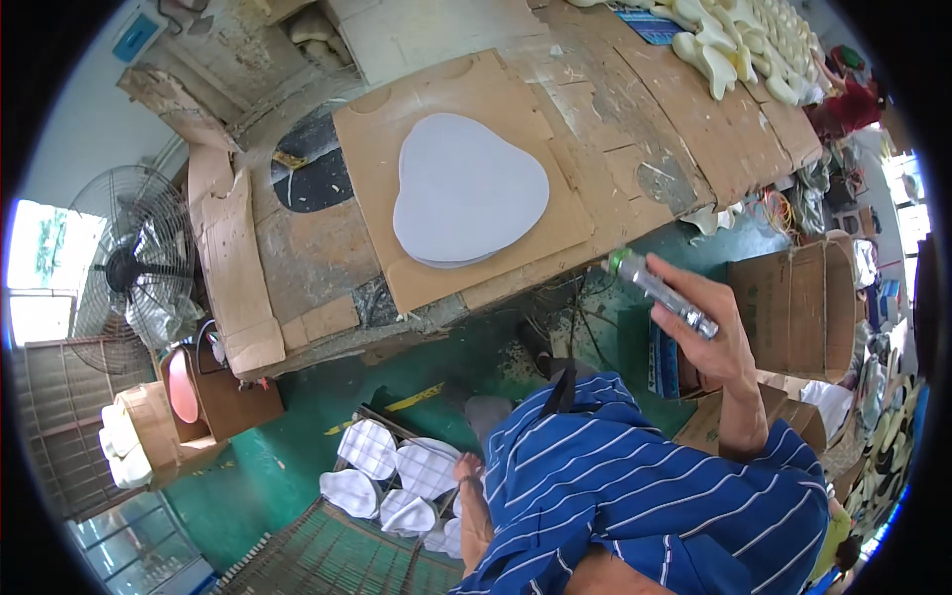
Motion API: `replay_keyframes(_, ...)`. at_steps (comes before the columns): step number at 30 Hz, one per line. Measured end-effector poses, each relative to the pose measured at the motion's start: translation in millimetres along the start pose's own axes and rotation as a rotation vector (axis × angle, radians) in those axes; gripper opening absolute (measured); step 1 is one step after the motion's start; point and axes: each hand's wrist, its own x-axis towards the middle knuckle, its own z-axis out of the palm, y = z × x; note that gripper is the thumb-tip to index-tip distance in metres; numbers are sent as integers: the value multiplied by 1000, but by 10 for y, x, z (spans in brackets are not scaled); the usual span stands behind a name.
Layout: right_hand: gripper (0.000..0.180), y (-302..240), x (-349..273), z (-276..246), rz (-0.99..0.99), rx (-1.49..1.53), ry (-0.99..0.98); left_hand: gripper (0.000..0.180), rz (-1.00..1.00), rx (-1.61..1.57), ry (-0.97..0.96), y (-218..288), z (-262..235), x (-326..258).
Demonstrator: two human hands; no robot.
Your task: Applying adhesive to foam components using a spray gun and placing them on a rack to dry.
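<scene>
My right hand point(709, 322) is closed around a silver, pen-shaped tool point(664, 293) with a green collar and a narrow tip, held in the air just off the table's front edge; its exact kind is unclear. Low on the left side of my body, my left hand point(469, 468) is at the edge of a white rounded pad point(428, 466), its small visible fingers seemingly curled on the rim. On the table, a white rounded three-lobed sheet point(471, 188) lies on a flat cardboard piece point(362, 169), with another pale edge showing beneath it.
Several white pads point(367, 448) lie on a wire rack point(307, 550) beside me. The worktable point(317, 248) is covered in worn cardboard. Cream curved parts point(714, 59) are piled at its far right. A fan point(124, 263) stands left; a cardboard carton point(793, 307) stands right.
</scene>
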Motion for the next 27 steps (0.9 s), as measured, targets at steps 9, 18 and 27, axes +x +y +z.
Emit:
replay_keyframes(9, 63, 202, 28, -120, -64, 29, 4, 48, -107, -12, 308, 1642, 655, 692)
replay_keyframes(18, 62, 218, -121, -168, -57, 66, -16, 52, -108, 61, 273, 1602, 545, 669)
replay_keyframes(27, 59, 213, -112, -185, -21, 84, 40, 17, -23, 664, -38, 599, 11, 487)
